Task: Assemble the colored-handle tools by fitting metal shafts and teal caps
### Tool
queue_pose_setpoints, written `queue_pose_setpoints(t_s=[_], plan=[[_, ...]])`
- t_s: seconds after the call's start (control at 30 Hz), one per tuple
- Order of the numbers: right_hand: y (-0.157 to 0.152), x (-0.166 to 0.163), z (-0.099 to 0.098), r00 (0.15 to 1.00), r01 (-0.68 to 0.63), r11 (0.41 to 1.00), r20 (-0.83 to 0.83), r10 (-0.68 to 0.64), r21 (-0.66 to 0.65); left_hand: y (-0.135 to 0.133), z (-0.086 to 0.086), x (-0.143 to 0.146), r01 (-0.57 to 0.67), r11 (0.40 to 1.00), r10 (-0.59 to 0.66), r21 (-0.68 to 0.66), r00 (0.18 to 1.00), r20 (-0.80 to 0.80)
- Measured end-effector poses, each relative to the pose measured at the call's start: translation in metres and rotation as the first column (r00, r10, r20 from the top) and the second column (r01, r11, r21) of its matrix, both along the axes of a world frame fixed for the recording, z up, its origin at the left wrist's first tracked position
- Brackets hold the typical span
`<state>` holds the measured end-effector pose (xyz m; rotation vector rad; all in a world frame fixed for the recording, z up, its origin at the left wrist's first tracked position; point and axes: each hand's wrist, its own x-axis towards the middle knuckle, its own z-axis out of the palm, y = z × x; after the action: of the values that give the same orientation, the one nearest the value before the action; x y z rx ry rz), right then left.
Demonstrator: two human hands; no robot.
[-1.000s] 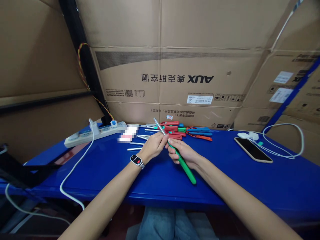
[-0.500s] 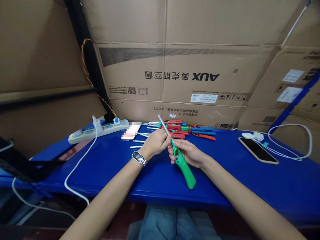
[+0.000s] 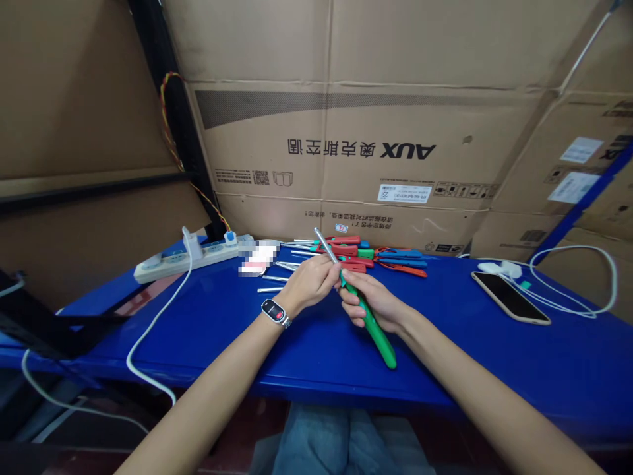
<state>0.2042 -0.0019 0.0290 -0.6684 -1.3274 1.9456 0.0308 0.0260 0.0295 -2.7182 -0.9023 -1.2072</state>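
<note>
A lighter with a long metal tube and a green handle (image 3: pixel 378 333) is held above the front of the blue table. My left hand (image 3: pixel 315 284) is closed on the lower part of the metal tube (image 3: pixel 325 245), which points up and away to the left. The fingers of my right hand (image 3: pixel 370 298) wrap round the upper part of the green handle and partly hide it. Behind my hands lie several lighters with red handles (image 3: pixel 346 251), and metal tubes (image 3: pixel 271 289) stick out to the left of them.
Blue and orange-red handles (image 3: pixel 403 262) lie at the back. A phone (image 3: pixel 512 298) and white cables (image 3: pixel 568 290) are on the right of the blue table (image 3: pixel 445 369). A power strip (image 3: pixel 198 258) stands back left. Cardboard (image 3: pixel 356 119) walls the rear.
The green lighter has been turned about its length, so its handle now shows edge-on, its end slightly further right. My right fingers have shifted round it. My left hand stays on the tube.
</note>
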Motion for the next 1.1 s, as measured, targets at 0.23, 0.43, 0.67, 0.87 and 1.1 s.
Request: queue_pose_setpoints(t_s=[0.23,0.43,0.67,0.87,1.1], plan=[[0.001,0.003,-0.001,1.000,0.010,1.000,0.029,-0.010,0.004,-0.002,0.001,-0.001,0.031,0.998,-0.030,-0.060,0.999,0.014],[0.004,0.004,0.000,0.992,0.078,0.996,0.104,-0.074,-0.033,0.002,-0.005,0.007,0.171,0.947,-0.071,-0.271,0.936,0.344],[0.004,0.008,0.003,0.991,0.052,0.997,0.124,-0.046,-0.048,0.005,-0.004,0.004,0.187,0.928,-0.016,-0.321,0.884,0.467],[0.007,0.026,0.006,0.981,-0.031,0.999,0.191,0.027,0.021,0.015,0.001,-0.008,0.147,0.947,0.056,-0.287,0.802,0.595],[0.011,0.027,0.003,0.978,-0.037,0.999,0.207,0.028,0.037,0.017,-0.002,0.013,0.603,0.648,0.181,-0.466,0.472,0.863]])
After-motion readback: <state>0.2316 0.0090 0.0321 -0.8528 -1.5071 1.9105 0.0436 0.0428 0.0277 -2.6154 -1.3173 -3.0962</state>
